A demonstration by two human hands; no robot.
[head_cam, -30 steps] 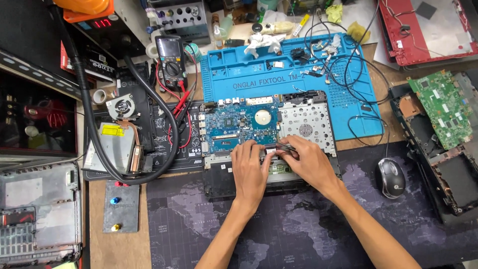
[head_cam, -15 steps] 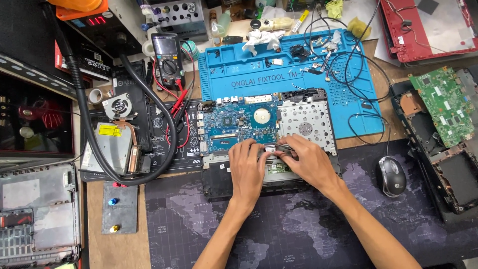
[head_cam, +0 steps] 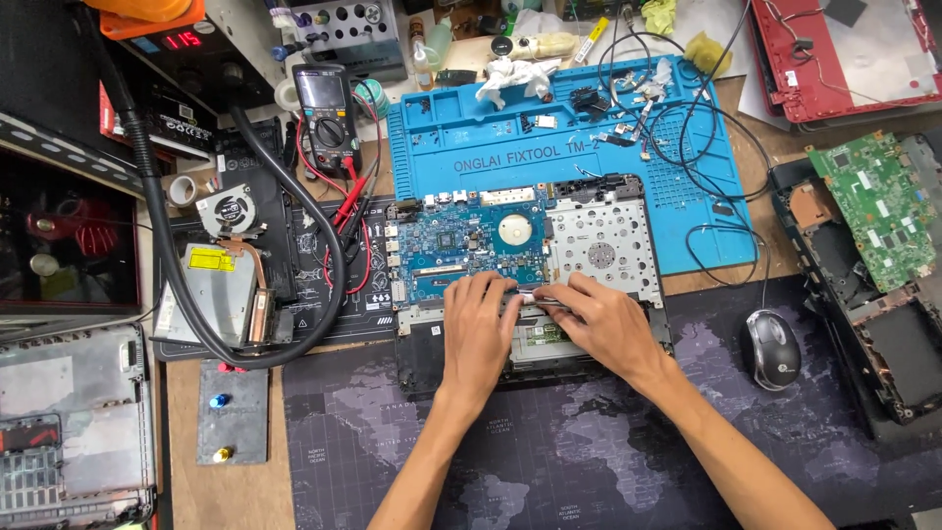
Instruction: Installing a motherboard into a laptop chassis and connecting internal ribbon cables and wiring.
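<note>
A: What are your hands on, and where does it lie?

B: The opened laptop base (head_cam: 530, 285), flat in the middle of the table, half on the blue repair mat (head_cam: 549, 147) and half on the dark map-printed mat (head_cam: 589, 442). It lies close to you, so both hands reach it easily.

A: And your grip?

B: Your left hand (head_cam: 479, 329) lies flat, fingers spread, pressing just below the blue circuit board (head_cam: 461, 240), seemingly to steady the base. Your right hand (head_cam: 601, 324) pinches something small and pale at the fingertips, beside the perforated metal plate (head_cam: 601, 240). What it is, I cannot tell.

A: What's around you?

B: A multimeter (head_cam: 324, 108) with red leads sits up left, a fan with its heat pipe (head_cam: 231, 221) beside a black hose (head_cam: 245, 294), and a mouse (head_cam: 771, 348) to your right.
</note>
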